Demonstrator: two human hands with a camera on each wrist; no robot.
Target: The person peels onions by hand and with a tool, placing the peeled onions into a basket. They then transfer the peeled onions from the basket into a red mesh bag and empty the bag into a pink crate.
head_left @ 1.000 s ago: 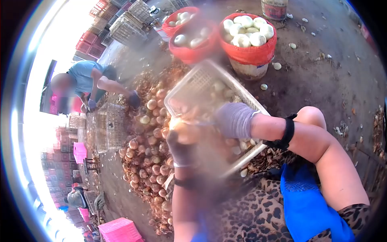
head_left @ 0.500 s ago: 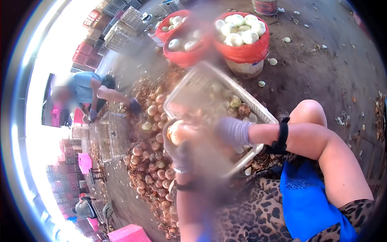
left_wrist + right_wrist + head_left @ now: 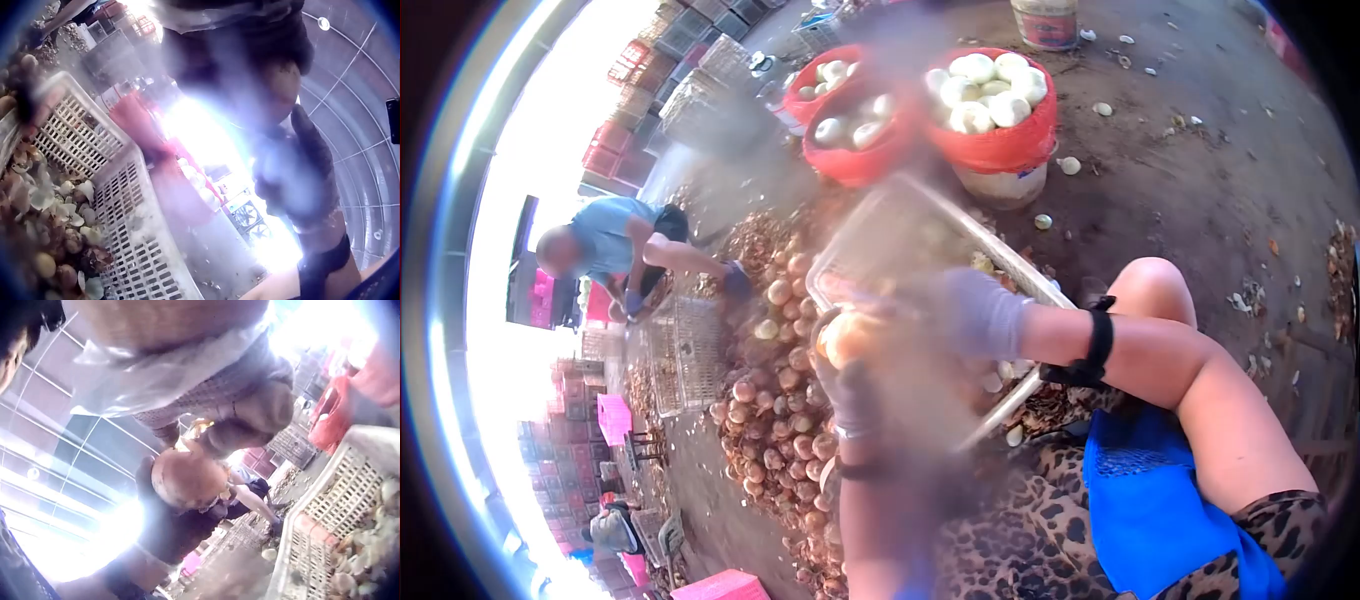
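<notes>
In the head view my gloved left hand [image 3: 850, 395] holds a brown-skinned onion [image 3: 842, 340] over the near left part of a pale plastic crate [image 3: 1025, 265]. Close against it is my gloved right hand [image 3: 985, 315], partly blurred by a smear on the lens. From the right wrist, the onion [image 3: 190, 478] sits in the left hand [image 3: 169, 519], and the curled fingers of the right hand [image 3: 250, 419] pinch a flap of yellowish skin [image 3: 201, 428] at its top. The left wrist view shows the onion [image 3: 278, 90] between both hands. Peeled scraps [image 3: 59, 206] lie inside the crate.
A heap of unpeeled onions [image 3: 785, 420] spreads left of the crate. Beyond stand red-lined buckets [image 3: 1010, 150] of peeled white onions. Another person [image 3: 615, 240] bends over a second crate [image 3: 675, 350] at the left. A pink crate [image 3: 720, 585] is at the lower left.
The onion has turned in my left hand and stays over the crate's near left side. My right hand has shifted slightly and remains close to it. The head view has tilted a little.
</notes>
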